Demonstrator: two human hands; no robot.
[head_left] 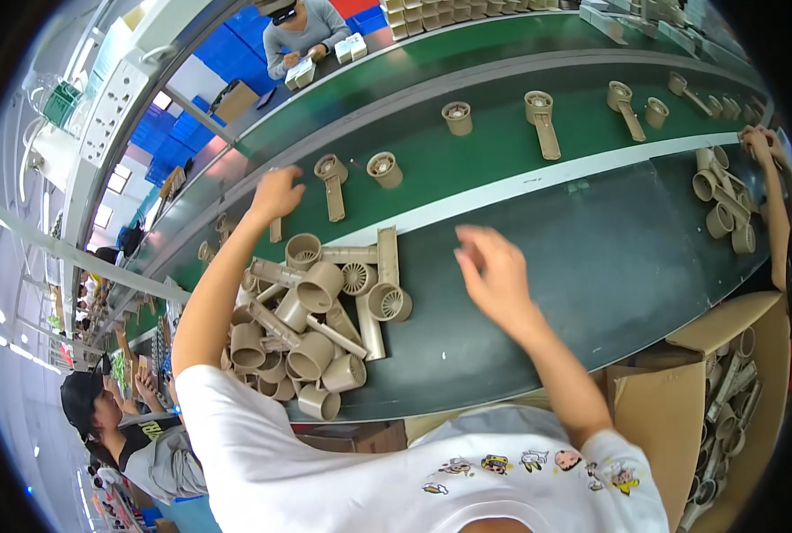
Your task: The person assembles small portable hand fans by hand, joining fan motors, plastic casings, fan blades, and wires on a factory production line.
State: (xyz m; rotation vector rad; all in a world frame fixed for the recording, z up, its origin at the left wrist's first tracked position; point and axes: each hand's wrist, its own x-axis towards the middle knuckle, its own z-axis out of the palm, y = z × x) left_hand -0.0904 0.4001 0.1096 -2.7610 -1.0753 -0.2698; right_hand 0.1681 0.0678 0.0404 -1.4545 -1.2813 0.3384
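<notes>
My left hand (278, 194) reaches over the green conveyor belt, its fingers curled on the round head of a beige plastic housing. Below the hand that housing's handle (276, 230) sticks out; its head is hidden. Just right of it, another beige housing with a handle (334, 194) and a short round one (384, 170) stand on the belt. My right hand (495, 274) hovers over the dark worktop (609, 249), fingers apart and holding nothing. Between my arms lies a heap of beige housings (320, 286), several with round grilles inside their barrels.
More housings (542, 124) stand along the green belt (494, 169). At the right, another person's hand (756, 142) is beside a small pile of housings (720, 195). A cardboard box (658, 409) of parts stands at lower right. One person (303, 40) sits across the belt, another (138, 426) at left.
</notes>
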